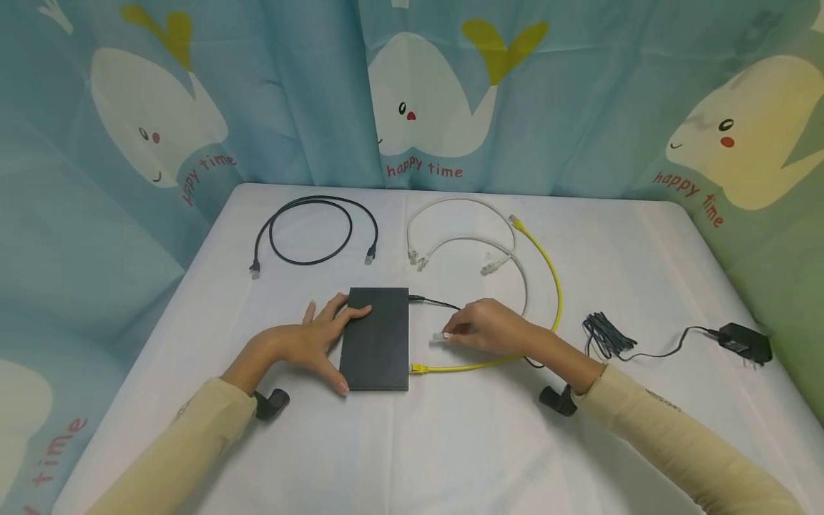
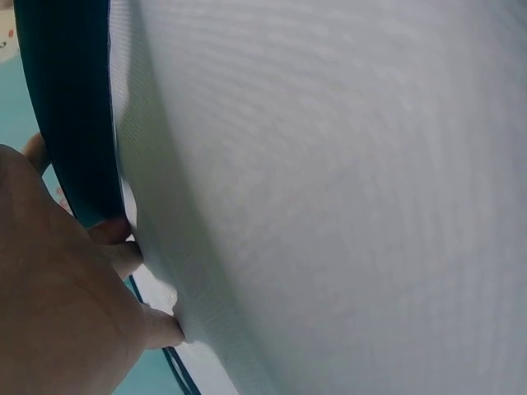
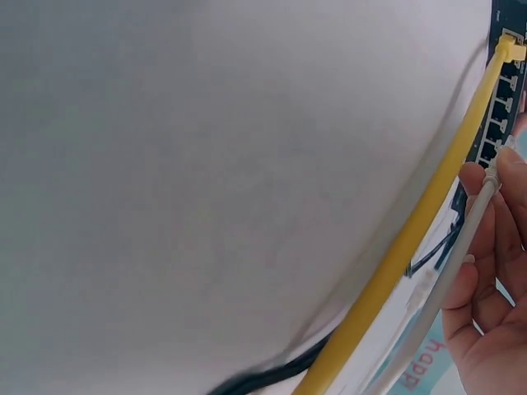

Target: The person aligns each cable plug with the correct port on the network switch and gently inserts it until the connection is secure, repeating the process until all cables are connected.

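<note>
A black network switch [image 1: 376, 340] lies on the white table, its row of ports facing right. My left hand [image 1: 309, 347] spreads along its left side, the index finger over its top and the thumb at the near left corner. In the right wrist view, my right hand [image 3: 494, 255] pinches the plug end of a white network cable [image 3: 449, 284], beside the ports. From the head view, the clear plug [image 1: 440, 337] pokes out past the fingertips of my right hand [image 1: 483, 327], apart from the switch. A yellow network cable [image 1: 476, 366] is plugged into the nearest port.
A thin black power lead [image 1: 438, 302] enters the switch's far right end. Its coiled part [image 1: 605, 336] and black adapter [image 1: 743, 343] lie at right. Behind lie a coiled black network cable [image 1: 350, 222] and another white cable [image 1: 460, 199]. A whale-print curtain [image 1: 309, 107] encloses the table.
</note>
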A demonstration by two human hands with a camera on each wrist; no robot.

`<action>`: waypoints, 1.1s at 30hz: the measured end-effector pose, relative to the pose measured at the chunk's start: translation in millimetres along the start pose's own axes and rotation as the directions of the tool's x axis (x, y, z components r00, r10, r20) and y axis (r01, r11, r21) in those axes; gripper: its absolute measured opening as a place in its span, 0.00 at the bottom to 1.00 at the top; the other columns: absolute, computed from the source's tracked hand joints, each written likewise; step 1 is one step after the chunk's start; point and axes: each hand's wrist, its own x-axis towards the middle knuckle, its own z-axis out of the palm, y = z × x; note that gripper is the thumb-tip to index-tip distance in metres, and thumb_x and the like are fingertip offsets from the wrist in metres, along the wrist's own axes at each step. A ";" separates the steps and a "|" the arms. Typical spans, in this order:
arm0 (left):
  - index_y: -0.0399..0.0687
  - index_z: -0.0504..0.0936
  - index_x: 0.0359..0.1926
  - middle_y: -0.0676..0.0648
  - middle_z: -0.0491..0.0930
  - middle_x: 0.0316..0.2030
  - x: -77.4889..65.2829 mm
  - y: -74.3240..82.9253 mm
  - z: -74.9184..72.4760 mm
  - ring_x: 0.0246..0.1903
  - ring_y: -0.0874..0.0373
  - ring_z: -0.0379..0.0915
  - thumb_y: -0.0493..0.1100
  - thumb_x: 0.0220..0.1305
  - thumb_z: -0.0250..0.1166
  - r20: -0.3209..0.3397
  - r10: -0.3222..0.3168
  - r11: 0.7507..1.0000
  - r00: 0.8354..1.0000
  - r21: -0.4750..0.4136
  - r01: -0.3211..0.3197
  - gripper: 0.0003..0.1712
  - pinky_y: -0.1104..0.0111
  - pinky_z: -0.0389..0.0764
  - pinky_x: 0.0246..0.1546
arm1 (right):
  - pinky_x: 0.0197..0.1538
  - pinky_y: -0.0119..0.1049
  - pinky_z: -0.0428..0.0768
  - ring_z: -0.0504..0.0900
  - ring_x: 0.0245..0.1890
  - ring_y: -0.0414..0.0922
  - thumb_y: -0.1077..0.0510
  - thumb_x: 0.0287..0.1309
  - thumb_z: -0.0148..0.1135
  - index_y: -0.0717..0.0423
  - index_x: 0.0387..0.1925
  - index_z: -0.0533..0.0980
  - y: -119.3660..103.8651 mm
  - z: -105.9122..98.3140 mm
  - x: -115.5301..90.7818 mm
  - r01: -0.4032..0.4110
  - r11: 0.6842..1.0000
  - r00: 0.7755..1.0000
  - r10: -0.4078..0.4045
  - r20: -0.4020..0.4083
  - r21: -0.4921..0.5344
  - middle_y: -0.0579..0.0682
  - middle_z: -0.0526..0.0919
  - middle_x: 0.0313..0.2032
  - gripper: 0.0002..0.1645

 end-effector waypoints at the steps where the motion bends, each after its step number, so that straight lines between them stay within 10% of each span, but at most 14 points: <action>1: 0.56 0.43 0.73 0.35 0.32 0.70 0.0 0.1 -0.1 0.69 0.41 0.22 0.67 0.31 0.77 0.001 -0.002 1.000 1.000 0.001 0.002 0.73 0.38 0.24 0.59 | 0.36 0.29 0.77 0.79 0.31 0.30 0.58 0.54 0.68 0.52 0.34 0.84 -0.5 0.7 0.8 -0.001 1.000 1.000 0.001 0.001 0.002 0.37 0.84 0.29 0.05; 33: 0.56 0.43 0.73 0.34 0.31 0.70 -0.1 0.4 -1.5 0.69 0.41 0.22 0.67 0.31 0.77 0.008 -0.007 1.000 1.000 -0.005 0.007 0.73 0.39 0.23 0.59 | 0.35 0.26 0.76 0.78 0.28 0.27 0.57 0.54 0.67 0.50 0.33 0.83 -19.4 17.3 13.8 0.043 0.998 0.998 -0.045 0.037 0.042 0.35 0.82 0.29 0.04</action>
